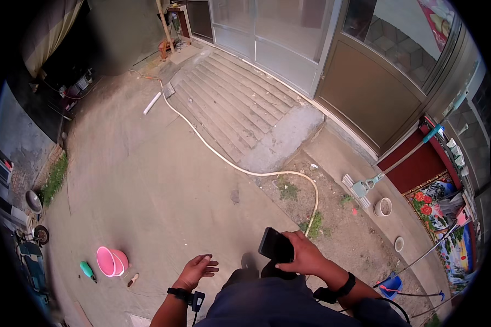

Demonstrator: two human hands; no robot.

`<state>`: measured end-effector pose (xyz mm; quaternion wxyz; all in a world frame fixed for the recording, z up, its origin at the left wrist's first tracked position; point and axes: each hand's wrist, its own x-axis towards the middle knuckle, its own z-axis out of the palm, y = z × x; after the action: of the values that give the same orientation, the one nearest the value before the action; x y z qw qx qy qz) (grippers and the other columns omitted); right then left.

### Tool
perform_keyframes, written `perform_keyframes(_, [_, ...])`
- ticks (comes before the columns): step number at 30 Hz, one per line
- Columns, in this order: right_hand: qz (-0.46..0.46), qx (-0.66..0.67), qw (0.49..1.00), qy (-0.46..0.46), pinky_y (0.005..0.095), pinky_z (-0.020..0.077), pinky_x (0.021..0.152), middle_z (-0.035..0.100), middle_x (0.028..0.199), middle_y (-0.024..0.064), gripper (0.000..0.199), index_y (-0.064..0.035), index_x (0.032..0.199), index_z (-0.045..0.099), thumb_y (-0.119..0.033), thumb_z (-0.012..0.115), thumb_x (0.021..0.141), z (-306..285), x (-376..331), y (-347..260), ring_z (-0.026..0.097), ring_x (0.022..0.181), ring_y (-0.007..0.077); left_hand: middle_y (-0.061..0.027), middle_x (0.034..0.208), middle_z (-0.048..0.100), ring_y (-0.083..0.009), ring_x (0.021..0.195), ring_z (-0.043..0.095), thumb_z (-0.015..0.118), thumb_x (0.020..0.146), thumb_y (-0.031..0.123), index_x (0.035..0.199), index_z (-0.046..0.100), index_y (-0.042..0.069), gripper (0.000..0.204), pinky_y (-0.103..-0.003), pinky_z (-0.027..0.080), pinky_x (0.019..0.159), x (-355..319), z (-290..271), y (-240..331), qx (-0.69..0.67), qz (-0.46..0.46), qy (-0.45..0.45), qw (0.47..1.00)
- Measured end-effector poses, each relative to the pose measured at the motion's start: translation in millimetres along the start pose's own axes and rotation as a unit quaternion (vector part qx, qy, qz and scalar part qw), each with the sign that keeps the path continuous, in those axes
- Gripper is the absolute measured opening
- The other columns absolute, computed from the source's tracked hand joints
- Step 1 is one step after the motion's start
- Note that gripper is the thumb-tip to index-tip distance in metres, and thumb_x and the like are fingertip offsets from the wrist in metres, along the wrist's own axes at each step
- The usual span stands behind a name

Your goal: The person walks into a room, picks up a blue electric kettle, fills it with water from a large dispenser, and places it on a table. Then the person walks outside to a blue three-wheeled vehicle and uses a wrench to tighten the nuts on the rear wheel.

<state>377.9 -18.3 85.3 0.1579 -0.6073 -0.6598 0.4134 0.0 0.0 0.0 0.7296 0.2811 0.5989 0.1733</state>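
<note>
My right hand (311,256) grips a black smartphone (274,245) by its side, in front of my body. The phone's dark face is tilted toward me. My left hand (198,270) hangs apart from it at waist height, with its fingers loosely spread and nothing in them. A dark strap circles each wrist, and a small black box with a cable sits by the left one. On the ground left of that hand stand a pink bucket (121,260), a green bottle (87,270) lying down, and a small brush (133,280).
A pale hose (218,155) winds across the concrete yard past ribbed steps (229,98) below glass doors. To the right are a mop (365,185), a plant pot (383,206), a smaller pot (399,243) and a blue dustpan (391,286). A white tube (152,103) lies farther off.
</note>
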Motion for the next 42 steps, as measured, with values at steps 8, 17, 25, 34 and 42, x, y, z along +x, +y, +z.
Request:
perform_keyframes(8, [-0.028,0.033,0.999,0.021,0.0423,0.0454,0.100,0.052,0.121,0.0229,0.089,-0.0016,0.138,0.045,-0.037,0.086,0.067,-172.3,277.6,28.0,0.054,0.115,0.0389,-0.0182,0.122,0.064,-0.0278,0.107,0.067,0.053,0.102,0.032,0.139,0.045,-0.003,0.051,-0.036,0.054,0.088,223.9,14.3,310.6,0.036,0.081,0.006,0.996])
perform_keyframes(17, [-0.045,0.053,0.996,0.046,0.0416,0.0464,0.100,0.052,0.122,0.0226,0.089,-0.0032,0.139,0.044,-0.037,0.084,0.067,-352.3,566.0,44.6,0.054,0.114,0.0385,-0.0149,0.126,0.061,-0.0272,0.109,0.065,0.056,0.099,0.036,0.137,0.047,-0.001,0.053,-0.037,0.054,0.086,390.4,-17.3,518.5,-0.002,-0.003,0.123,0.992])
perform_keyframes(25, [0.019,0.053,0.992,0.110,0.0403,0.0490,0.096,0.052,0.120,0.0206,0.093,-0.0038,0.138,0.044,-0.035,0.089,0.063,-505.6,806.2,73.5,0.058,0.110,0.0369,-0.0115,0.135,0.057,-0.0218,0.120,0.056,0.062,0.096,0.038,0.143,0.045,0.001,0.063,-0.036,0.048,0.096,670.0,-17.4,856.7,0.147,0.110,0.084,0.979])
perform_keyframes(34, [0.089,0.056,0.981,0.165,0.0420,0.0494,0.097,0.053,0.120,0.0230,0.094,-0.0007,0.136,0.045,-0.035,0.091,0.062,-665.9,968.1,34.5,0.058,0.112,0.0388,-0.0176,0.154,0.038,-0.0294,0.144,0.035,0.058,0.100,0.034,0.150,0.034,0.002,0.064,-0.037,0.031,0.116,839.3,157.9,1307.9,0.173,0.391,-0.066,0.902])
perform_keyframes(42, [0.077,0.063,0.979,0.180,0.0418,0.0497,0.096,0.054,0.119,0.0222,0.093,-0.0009,0.135,0.046,-0.035,0.092,0.061,-774.2,1061.4,29.7,0.058,0.111,0.0372,-0.0157,0.157,0.033,-0.0271,0.147,0.027,0.044,0.104,0.044,0.152,0.030,0.003,0.065,-0.040,0.022,0.119,879.3,258.0,1524.7,0.107,0.497,-0.029,0.861])
